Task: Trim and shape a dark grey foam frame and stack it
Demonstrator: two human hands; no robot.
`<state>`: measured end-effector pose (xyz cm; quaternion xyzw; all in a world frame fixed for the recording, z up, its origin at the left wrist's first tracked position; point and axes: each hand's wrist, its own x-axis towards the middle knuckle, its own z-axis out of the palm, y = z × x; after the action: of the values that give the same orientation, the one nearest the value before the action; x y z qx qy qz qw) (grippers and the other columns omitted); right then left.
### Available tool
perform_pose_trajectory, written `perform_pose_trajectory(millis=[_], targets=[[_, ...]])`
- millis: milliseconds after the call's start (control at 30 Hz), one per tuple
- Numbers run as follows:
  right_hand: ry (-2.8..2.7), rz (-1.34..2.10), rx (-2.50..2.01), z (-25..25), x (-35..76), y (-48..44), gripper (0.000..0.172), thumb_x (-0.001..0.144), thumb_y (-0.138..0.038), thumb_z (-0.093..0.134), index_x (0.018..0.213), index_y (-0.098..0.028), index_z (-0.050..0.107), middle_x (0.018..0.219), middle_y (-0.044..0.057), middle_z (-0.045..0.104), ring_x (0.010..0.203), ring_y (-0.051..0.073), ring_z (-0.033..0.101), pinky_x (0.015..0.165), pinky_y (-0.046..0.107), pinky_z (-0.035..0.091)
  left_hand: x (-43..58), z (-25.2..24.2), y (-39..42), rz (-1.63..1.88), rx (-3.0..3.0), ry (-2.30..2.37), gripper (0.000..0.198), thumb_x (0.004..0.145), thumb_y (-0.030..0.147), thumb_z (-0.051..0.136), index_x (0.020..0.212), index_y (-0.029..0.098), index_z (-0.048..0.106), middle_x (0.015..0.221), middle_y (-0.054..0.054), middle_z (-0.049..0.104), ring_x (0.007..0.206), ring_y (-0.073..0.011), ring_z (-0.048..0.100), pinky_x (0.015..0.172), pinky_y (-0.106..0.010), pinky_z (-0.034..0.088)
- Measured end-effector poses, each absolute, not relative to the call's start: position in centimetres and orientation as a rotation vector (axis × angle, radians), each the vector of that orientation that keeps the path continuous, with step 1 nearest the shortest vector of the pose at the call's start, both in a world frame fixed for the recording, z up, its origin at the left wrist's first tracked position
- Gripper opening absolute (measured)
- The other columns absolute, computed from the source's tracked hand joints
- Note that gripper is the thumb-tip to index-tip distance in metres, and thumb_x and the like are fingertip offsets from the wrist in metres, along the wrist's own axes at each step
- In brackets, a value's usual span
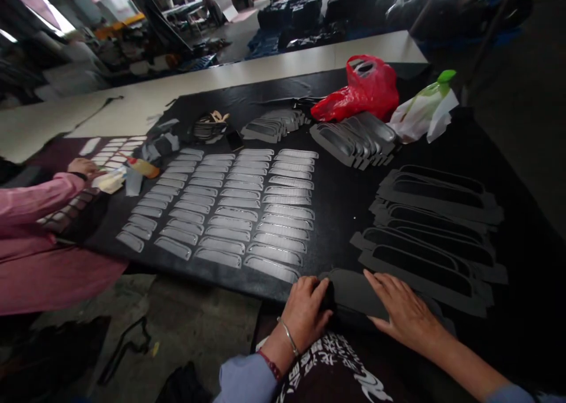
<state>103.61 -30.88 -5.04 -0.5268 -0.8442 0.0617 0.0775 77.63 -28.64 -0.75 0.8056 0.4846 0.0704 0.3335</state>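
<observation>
Dark flat piece (354, 291) lies between left hand (304, 306), fingers bent at its end, grip not determinable from this view, and right hand (404, 309), fingers spread over it.

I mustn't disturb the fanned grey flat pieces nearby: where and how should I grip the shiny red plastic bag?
Probably pinch the red bag by its raised top, beside the opening, coming from above: that part stands highest, while the grey pieces lie close in front.
</observation>
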Motion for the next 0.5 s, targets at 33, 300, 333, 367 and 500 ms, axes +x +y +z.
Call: perform_pose_trajectory(millis=[33, 300, 333, 367, 500], targets=[[-2.522, 0.147, -1.568, -5.2, 103.6, -30.8, 0.072, 0.072, -0.029, 0.062, 0.135, -0.01, 0.035, 0.117, 0.017, 0.055, 0.107, 0.029, 0.051, 0.09, 0.041, 0.044, 76.6, -0.6, -29.3, 0.242, 2.073, 1.297, 0.058, 0.075, 0.021, 0.058, 0.13, 0.019, 0.04, 0.118, -0.013, 0.048, 0.107, -0.0269, 0.043, 0.091, -0.045, 0.04], [-2.45, 0.254, -1.404, -3.4, 97.2, -30.4, 0.037, 0.084, -0.032, 0.053, 0.118, -0.016, 0.053, 0.104, 0.012, 0.06, 0.098, 0.024, 0.056, 0.082, 0.037, 0.049, 69.5, -1.8, -32.1, 0.363, 1.686, 1.479, 0.025, 0.084, 0.028, 0.048, 0.103, 0.018, 0.06, 0.09, -0.008, 0.062, 0.085, -0.0193, 0.059, 0.078, -0.032, 0.048], [-2.449, 0.294, -1.375, -3.0, 95.3, -30.2, 0.036, 0.085, -0.031, 0.053, 0.117, -0.016, 0.053, 0.102, 0.012, 0.061, 0.095, 0.022, 0.057, 0.08, 0.034, 0.05, 68.9, -2.0, -32.0, 0.369, 1.661, 1.477, 0.024, 0.084, 0.029, 0.048, 0.1, 0.018, 0.062, 0.089, -0.008, 0.063, 0.083, -0.0186, 0.059, 0.076, -0.031, 0.048], [-2.437, 0.333, -1.416, -2.7, 93.4, -30.0, 0.035, 0.085, -0.029, 0.053, 0.118, -0.016, 0.052, 0.103, 0.011, 0.06, 0.094, 0.021, 0.057, 0.08, 0.032, 0.05, 68.3, -2.2, -31.8, 0.373, 1.644, 1.474, 0.024, 0.084, 0.029, 0.048, 0.098, 0.018, 0.062, 0.088, -0.007, 0.063, 0.082, -0.0183, 0.06, 0.076, -0.03, 0.048], [-2.432, 0.245, -1.571, -2.8, 87.3, -28.9, 0.033, 0.082, -0.027, 0.059, 0.111, -0.013, 0.056, 0.093, 0.011, 0.061, 0.086, 0.022, 0.057, 0.073, 0.033, 0.05, 66.6, -2.7, -30.7, 0.377, 1.657, 1.422, 0.024, 0.083, 0.029, 0.047, 0.097, 0.017, 0.063, 0.089, -0.008, 0.064, 0.084, -0.0191, 0.06, 0.077, -0.031, 0.048]])
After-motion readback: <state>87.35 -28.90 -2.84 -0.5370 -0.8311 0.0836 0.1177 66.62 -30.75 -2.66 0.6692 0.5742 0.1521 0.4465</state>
